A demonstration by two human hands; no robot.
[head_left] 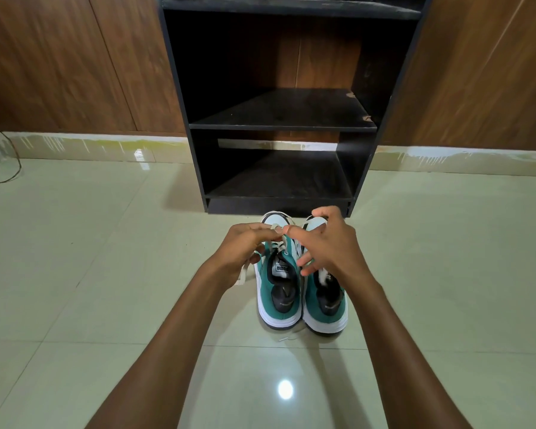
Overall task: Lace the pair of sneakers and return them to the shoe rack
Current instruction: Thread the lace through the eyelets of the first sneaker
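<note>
Here, sneakers (291,292) lengthwise, toes toward shoe rack (282,128).

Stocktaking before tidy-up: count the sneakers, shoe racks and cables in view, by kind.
Teal sneakers with white soles: 2
Black wooden shoe rack: 1
Thin dark cable on the floor: 1
Total: 4

Teal sneakers (300,292) with white soles and black heels, white laces (276,243), black shoe rack (282,128) at 12 o'clock, cream glossy floor (106,243), brown wood-grain wall (75,63)
</note>
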